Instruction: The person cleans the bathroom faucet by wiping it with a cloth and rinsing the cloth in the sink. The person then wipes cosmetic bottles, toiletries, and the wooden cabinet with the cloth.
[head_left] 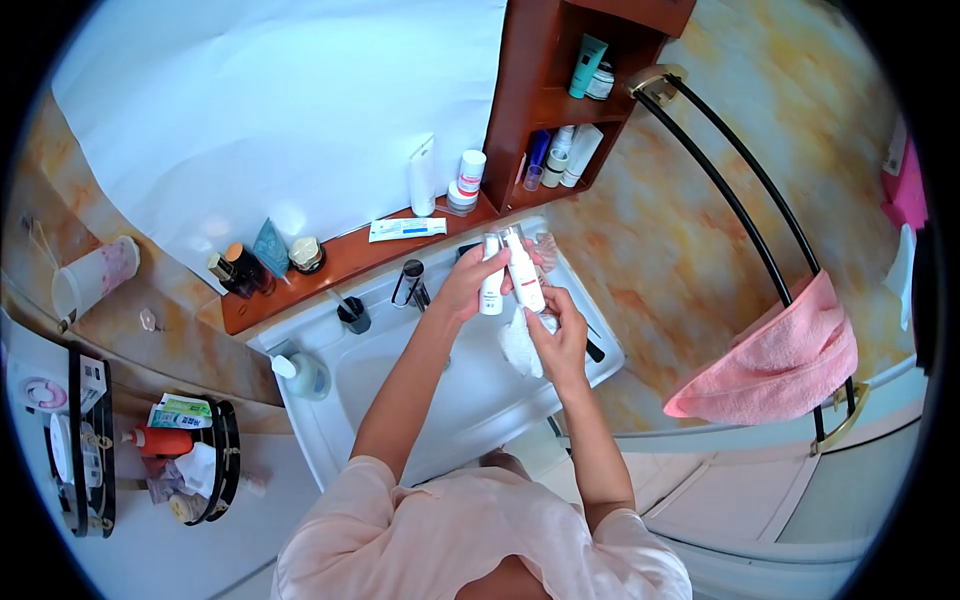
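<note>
Holding two white bottles (525, 280) above one sink (360, 368).

Bright, cool light; white panel (280, 110) bluish, almost washed out; basin (360, 380) softly shaded; fisheye bending, black corners.

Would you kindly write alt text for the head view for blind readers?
The left hand and right hand hold two white cylindrical bottles over a white sink. Behind it, a brown wooden ledge bears toiletries; a pink cloth towel hangs at right.
</note>
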